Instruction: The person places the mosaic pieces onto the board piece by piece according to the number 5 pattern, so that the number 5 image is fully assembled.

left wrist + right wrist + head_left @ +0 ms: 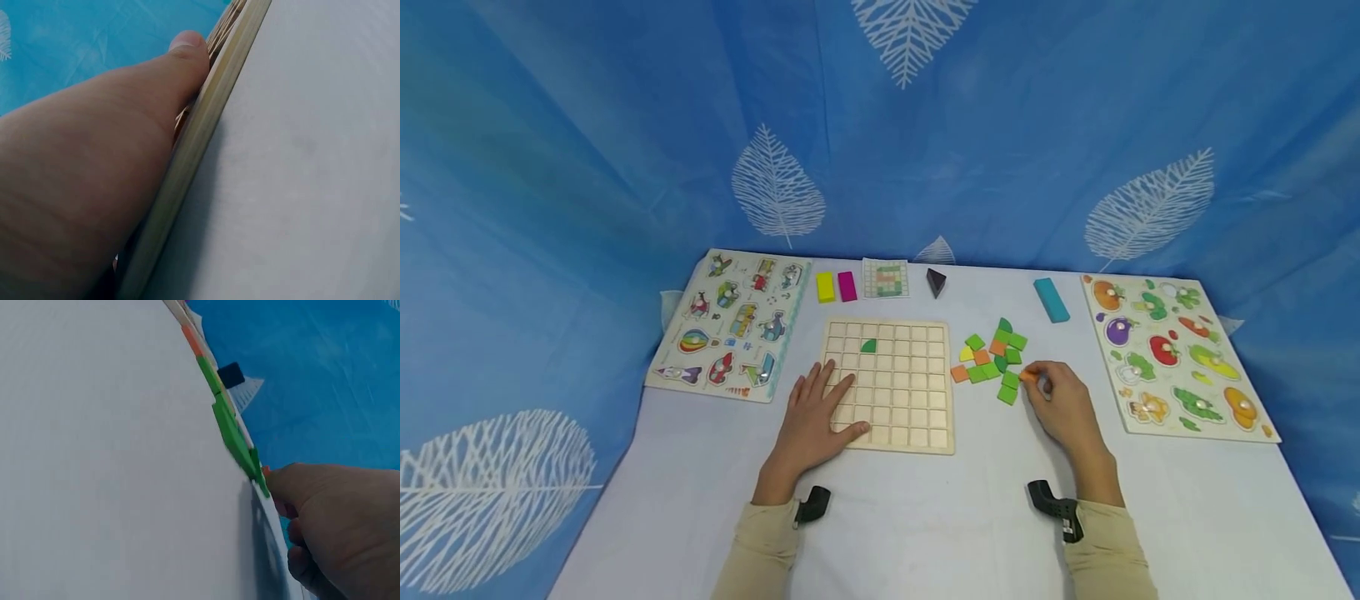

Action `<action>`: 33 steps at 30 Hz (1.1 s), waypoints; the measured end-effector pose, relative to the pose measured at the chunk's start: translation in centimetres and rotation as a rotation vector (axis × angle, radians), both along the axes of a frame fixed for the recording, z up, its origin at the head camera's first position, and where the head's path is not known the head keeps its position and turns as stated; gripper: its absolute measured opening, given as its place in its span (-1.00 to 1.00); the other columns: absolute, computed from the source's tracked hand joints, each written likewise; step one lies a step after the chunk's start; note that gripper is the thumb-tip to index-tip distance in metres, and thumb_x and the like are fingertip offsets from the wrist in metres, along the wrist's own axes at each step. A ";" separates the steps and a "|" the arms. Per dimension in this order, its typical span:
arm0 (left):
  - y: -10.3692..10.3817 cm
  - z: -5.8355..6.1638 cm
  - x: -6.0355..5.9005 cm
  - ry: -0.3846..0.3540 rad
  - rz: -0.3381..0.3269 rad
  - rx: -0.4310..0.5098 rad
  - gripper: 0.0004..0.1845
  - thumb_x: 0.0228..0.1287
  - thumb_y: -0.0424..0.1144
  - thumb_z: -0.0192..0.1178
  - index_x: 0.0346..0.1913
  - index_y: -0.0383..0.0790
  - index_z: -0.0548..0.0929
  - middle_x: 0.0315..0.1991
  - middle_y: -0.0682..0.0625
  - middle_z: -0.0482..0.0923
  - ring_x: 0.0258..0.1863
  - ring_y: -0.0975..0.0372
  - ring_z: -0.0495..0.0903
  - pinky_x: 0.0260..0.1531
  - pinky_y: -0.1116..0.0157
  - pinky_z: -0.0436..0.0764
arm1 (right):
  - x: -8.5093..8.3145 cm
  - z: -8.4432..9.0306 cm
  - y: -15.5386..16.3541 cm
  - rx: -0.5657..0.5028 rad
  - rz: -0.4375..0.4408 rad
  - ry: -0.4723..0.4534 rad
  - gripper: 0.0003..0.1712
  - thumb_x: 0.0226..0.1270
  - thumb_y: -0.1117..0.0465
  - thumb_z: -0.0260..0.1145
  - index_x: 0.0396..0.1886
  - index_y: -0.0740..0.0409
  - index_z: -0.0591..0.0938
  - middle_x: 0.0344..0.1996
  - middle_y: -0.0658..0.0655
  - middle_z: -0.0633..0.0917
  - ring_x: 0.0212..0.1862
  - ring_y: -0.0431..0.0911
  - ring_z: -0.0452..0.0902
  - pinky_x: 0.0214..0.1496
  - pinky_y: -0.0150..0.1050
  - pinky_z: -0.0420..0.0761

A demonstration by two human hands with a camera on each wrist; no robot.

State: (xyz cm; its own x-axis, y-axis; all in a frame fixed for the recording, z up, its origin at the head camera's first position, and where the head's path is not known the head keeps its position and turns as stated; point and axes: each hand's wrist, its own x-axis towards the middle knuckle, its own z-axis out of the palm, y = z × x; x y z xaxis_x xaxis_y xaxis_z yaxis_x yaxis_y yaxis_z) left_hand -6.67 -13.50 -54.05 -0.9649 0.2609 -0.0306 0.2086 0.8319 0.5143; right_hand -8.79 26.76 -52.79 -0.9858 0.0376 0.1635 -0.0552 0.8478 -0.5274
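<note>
My left hand (pixel 812 421) rests with spread, straight fingers on the left edge of a wooden grid board (pixel 901 398). In the left wrist view its thumb (pixel 187 53) lies over the board's rim. One green quarter-circle tile (pixel 868 346) sits in a cell near the board's top. My right hand (pixel 1066 408) pinches an orange tile (pixel 1028 377) between thumb and fingers, at the right side of a loose group of tiles. That group has green square tiles (pixel 1008 394), orange squares (pixel 959 373), a yellow piece (pixel 966 354) and green rounded pieces (pixel 1005 324).
Behind the board lie a yellow block (pixel 825 287), a magenta block (pixel 847 286), a pattern card (pixel 886 278) and a black wedge (pixel 936 282). A teal block (pixel 1052 301) is farther right. A vehicle puzzle (pixel 722 325) flanks the left, a vegetable puzzle (pixel 1180 358) the right.
</note>
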 end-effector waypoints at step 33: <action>0.1 0.1 0.3 0.028 -0.004 0.006 -0.10 0.22 0.33 0.27 0.54 0.00 0.35 0.67 -0.14 -0.03 0.67 -0.07 -0.15 0.59 -0.20 -0.12 | -5.3 -0.2 -20.4 0.195 0.531 0.141 -0.81 0.50 0.05 0.31 -0.05 -0.08 0.78 -0.02 -0.07 0.75 0.01 -0.09 0.64 0.16 -0.14 0.63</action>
